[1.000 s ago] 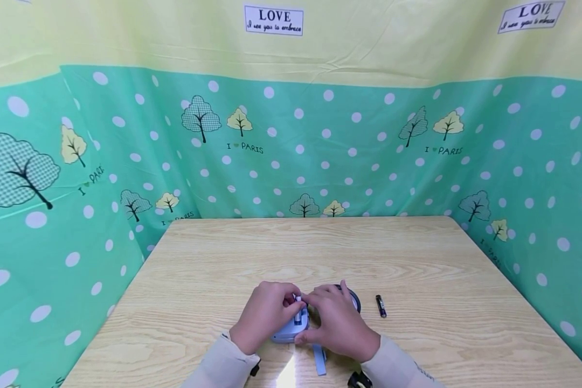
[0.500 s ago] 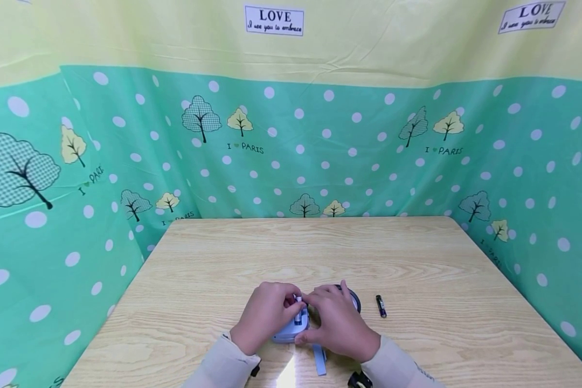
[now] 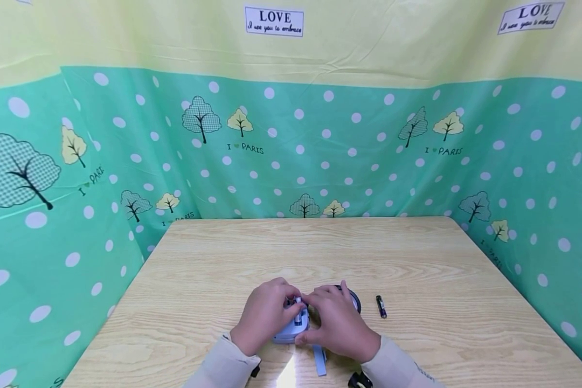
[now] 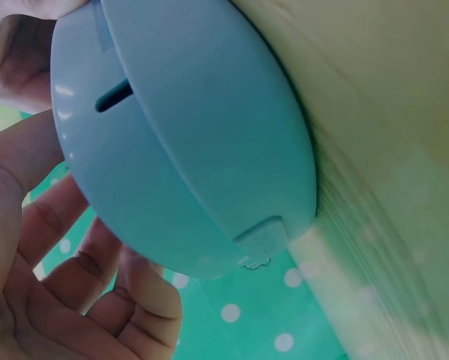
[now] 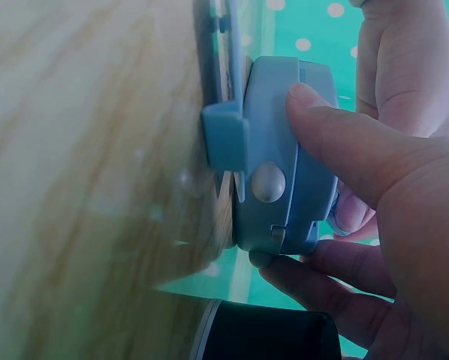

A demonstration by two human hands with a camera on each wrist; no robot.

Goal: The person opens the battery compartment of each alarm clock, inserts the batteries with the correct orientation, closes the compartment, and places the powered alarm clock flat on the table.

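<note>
A light blue rounded plastic case (image 3: pixel 286 333) rests on the table, with a slot in its side (image 4: pixel 187 142) and a silver round button (image 5: pixel 269 182). An AA-style battery (image 3: pixel 298 317) lies in a recess on its top. My left hand (image 3: pixel 265 312) pinches the battery's far end between thumb and forefinger, partly hiding it. With thumb on the near side and fingers at the far side, my right hand (image 3: pixel 337 323) grips the case. Beneath that wrist lies a narrow light blue strip-like cover (image 3: pixel 319 361). A second, dark battery (image 3: pixel 380 306) lies to the right.
Behind my right hand shows a round, dark-rimmed object (image 3: pixel 356 300), mostly hidden. A black cylinder with a silver rim (image 5: pixel 269 330) stands close below the right fingers. The wood-grain table (image 3: pixel 213 253) is bordered by a green and yellow patterned curtain (image 3: pixel 281 140).
My left hand's knuckles have risen slightly and its fingers have shifted a little at the battery. The right hand, case and loose battery stay where they were.
</note>
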